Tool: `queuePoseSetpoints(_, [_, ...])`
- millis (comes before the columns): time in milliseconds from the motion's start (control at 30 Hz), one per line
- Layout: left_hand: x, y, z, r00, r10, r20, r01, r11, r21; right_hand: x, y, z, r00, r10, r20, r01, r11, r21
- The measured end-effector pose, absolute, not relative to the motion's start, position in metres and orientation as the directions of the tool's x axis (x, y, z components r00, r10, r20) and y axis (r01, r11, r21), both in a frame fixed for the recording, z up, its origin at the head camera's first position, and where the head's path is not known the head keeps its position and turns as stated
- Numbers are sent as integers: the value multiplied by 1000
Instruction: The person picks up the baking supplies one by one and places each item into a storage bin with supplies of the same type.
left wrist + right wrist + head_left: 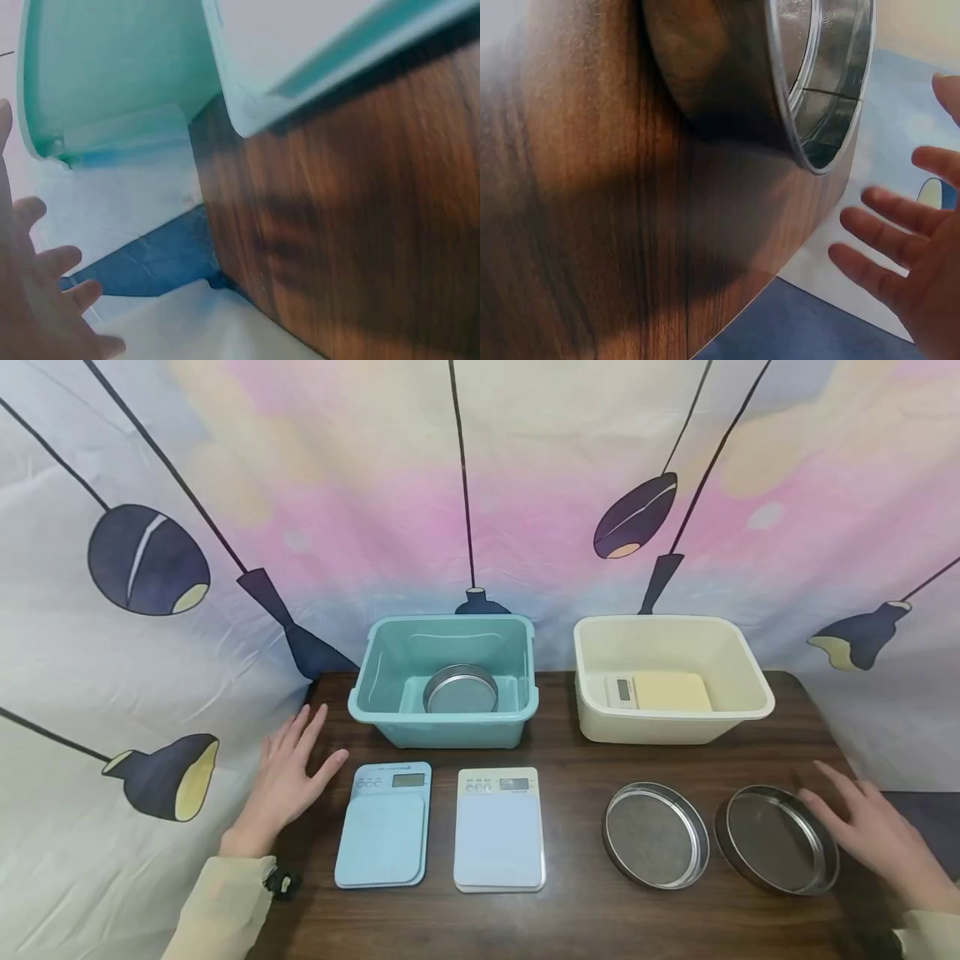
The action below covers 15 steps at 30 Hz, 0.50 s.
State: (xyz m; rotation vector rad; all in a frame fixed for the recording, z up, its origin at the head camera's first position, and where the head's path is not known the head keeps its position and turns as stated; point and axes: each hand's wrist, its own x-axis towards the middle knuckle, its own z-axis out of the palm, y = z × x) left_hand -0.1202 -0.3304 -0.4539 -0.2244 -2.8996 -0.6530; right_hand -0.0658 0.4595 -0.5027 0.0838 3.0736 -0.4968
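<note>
At the table's left side my left hand [281,777] hovers with fingers spread, holding nothing, nearest the blue kitchen scale [382,831]. To the right of that lies a white-topped kitchen scale [498,835]. My right hand [873,827] is beside the right-hand round metal sieve [776,839], its fingers extended; the right wrist view shows a gap between the fingers and the sieve's rim. Another round sieve [656,835] sits just left of it. Behind, a teal basin [442,731] contains a sieve [461,691], and a cream basin [652,731] contains a yellow-topped scale [671,692].
Everything stands on a dark wood table [570,918]. A patterned cloth [540,485] printed with hanging lamps rises behind the basins and along both sides. The two basins stand at the table's back edge with a narrow gap between them.
</note>
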Motion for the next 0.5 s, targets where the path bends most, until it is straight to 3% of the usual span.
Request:
queuePoseSetpoints(200, [-131,-319,-445,-964,100,246,229,779,583,-67,465,-501,-989,18,-144,61,953,-297])
queuePoseSetpoints(500, [-145,-301,-433,-974,42,225,194,671,715,-60,471,-506,-976,-43,-213,35,937,-347])
